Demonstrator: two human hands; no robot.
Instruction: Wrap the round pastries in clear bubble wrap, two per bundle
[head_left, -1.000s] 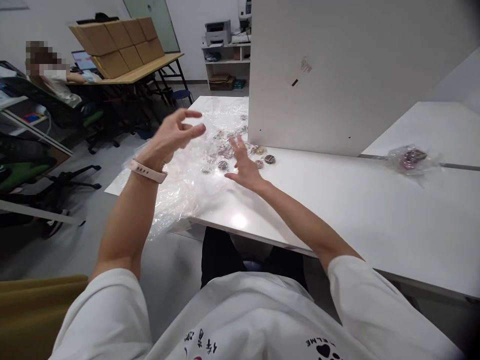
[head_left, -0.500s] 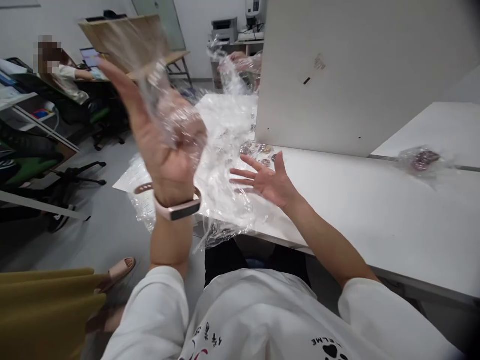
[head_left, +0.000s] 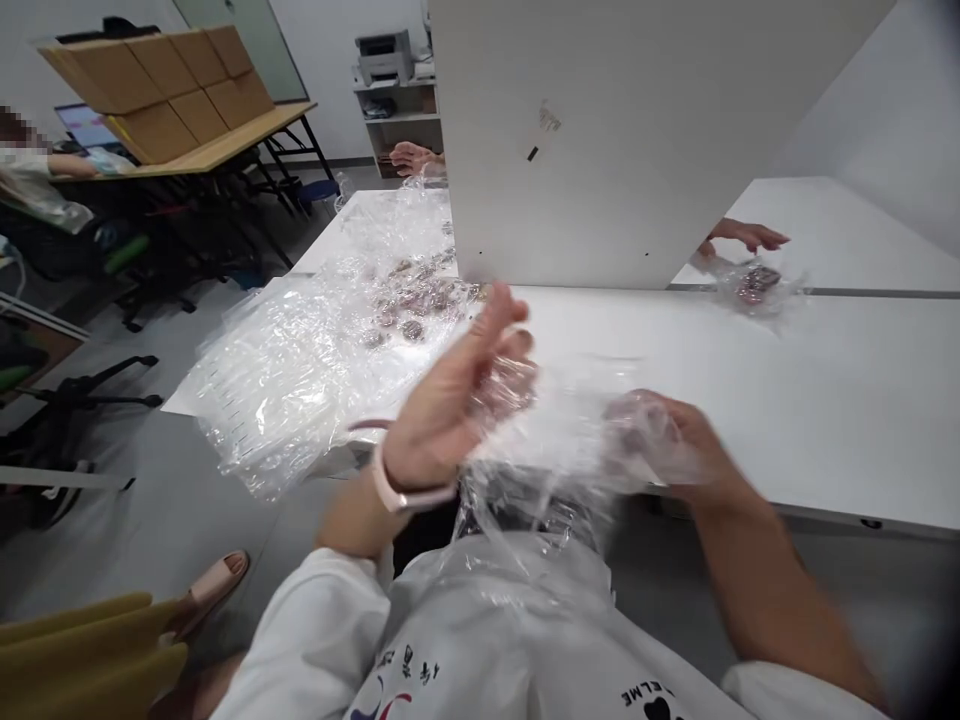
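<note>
A clear plastic bag (head_left: 562, 410) stretches between my two hands, crinkled and smeared by motion, above the table's front edge and my lap. My left hand (head_left: 450, 400), with a pale wristband, has its fingers curled against the bag's left part. On the other side my right hand (head_left: 686, 440) is closed on the bag's right end. Loose film hangs below, over my white shirt. Left of my left hand lie a heap of flat clear bags (head_left: 277, 370) and several small dark reddish wrapped pieces (head_left: 412, 300).
An upright white panel (head_left: 570, 150) stands across the white table (head_left: 787, 400). Another person's hands (head_left: 416, 158) show past both its edges, one over a filled clear bag (head_left: 757, 285). At left are cardboard boxes (head_left: 172, 95), a seated person and a pink sandal (head_left: 217, 590).
My left hand has come down and right from its raised position with the clear film. My right hand, spread and bare before, now grips the bag. The view has turned right.
</note>
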